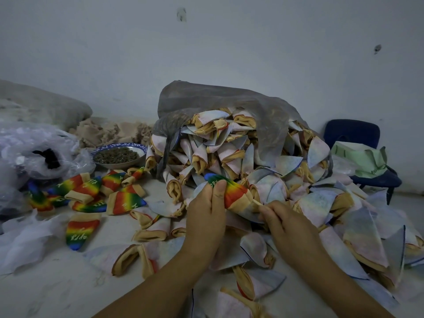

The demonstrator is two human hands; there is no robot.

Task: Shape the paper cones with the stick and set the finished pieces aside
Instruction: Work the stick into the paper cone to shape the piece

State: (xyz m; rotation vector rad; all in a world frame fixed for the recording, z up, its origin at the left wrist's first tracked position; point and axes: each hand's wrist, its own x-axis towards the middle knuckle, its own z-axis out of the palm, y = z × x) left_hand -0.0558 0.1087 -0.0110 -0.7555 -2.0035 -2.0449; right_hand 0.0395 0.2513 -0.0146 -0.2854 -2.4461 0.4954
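Note:
My left hand (204, 216) grips a rainbow-coloured cone (231, 191) near its blue tip, thumb on top. My right hand (284, 226) pinches a thin stick (256, 202) that enters the cone's tan open end. The cone is held above a big heap of pale, inside-out cones (229, 152) spilling from a grey plastic bag (220, 99). Several rainbow cones (91, 193) lie on the floor to the left.
A blue-rimmed bowl of dark seeds (119, 154) stands behind the rainbow cones. Clear plastic bags (39, 152) sit at far left. A dark blue chair (358, 138) with a green bag (360, 157) stands at right by the wall. More pale cones (128, 258) lie near my arms.

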